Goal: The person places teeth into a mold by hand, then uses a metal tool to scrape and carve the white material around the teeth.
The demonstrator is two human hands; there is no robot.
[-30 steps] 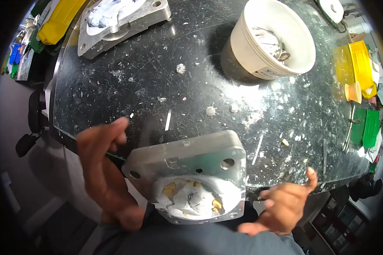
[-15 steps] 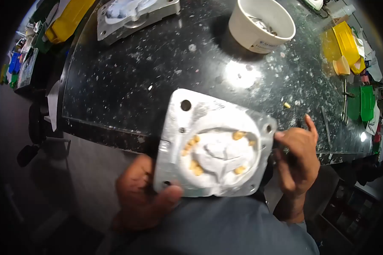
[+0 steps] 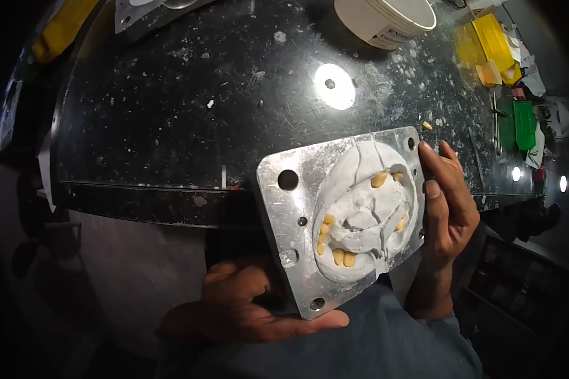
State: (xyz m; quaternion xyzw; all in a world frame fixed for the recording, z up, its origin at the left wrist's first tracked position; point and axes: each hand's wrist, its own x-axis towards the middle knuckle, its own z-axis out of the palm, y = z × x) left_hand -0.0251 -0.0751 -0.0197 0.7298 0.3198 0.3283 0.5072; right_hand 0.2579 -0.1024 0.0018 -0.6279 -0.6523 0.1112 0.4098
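A metal denture flask half (image 3: 278, 202) is held tilted above the bench's front edge. White plaster (image 3: 360, 221) fills its round cavity, with several yellowish artificial teeth (image 3: 344, 258) set in it. My left hand (image 3: 246, 309) grips the lower left corner, its thumb along the bottom edge and its other fingers behind. At the right edge, my right hand (image 3: 449, 205) has bent fingers against the metal side. One loose tooth (image 3: 427, 126) lies on the bench just beyond the upper right corner.
The black bench top (image 3: 171, 126) is speckled with white bits. At the back stand a white tub (image 3: 385, 28) and another metal flask part (image 3: 155, 14). Yellow bins (image 3: 496, 47) and a green bin (image 3: 523, 124) are at right; another yellow bin (image 3: 63, 28) is at far left.
The flask half has shifted right and turned, its left side now nearer me. My left thumb has moved from its face to the bottom edge. The camera view has shifted too.
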